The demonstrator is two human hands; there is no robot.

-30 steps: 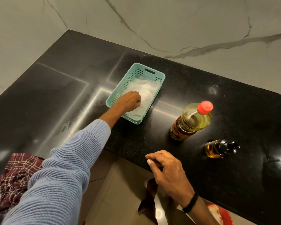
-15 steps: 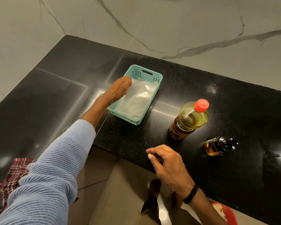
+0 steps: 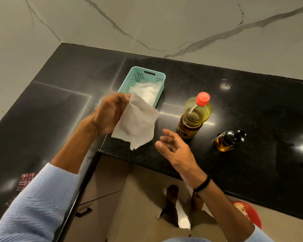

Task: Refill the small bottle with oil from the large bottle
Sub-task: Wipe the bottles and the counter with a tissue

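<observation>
The large oil bottle [image 3: 194, 116] with a red cap stands upright on the black counter [image 3: 252, 105], holding yellow oil. To its right stands the small dark-capped bottle [image 3: 228, 140] with amber oil. My left hand [image 3: 110, 114] holds a white tissue [image 3: 136, 124] up in the air, left of the large bottle. My right hand [image 3: 175, 149] hovers open, fingers spread, just below the tissue and in front of the large bottle, touching nothing.
A teal basket [image 3: 157, 76] with more white tissues sits behind my left hand. A marble wall rises behind the counter. A checked cloth [image 3: 25, 179] lies at the left edge, and a red bowl [image 3: 250, 213] is below the counter edge at the right.
My left hand pulled a tissue out of the teal basket and lifted it toward me. My right hand left the counter edge, rose and opened.
</observation>
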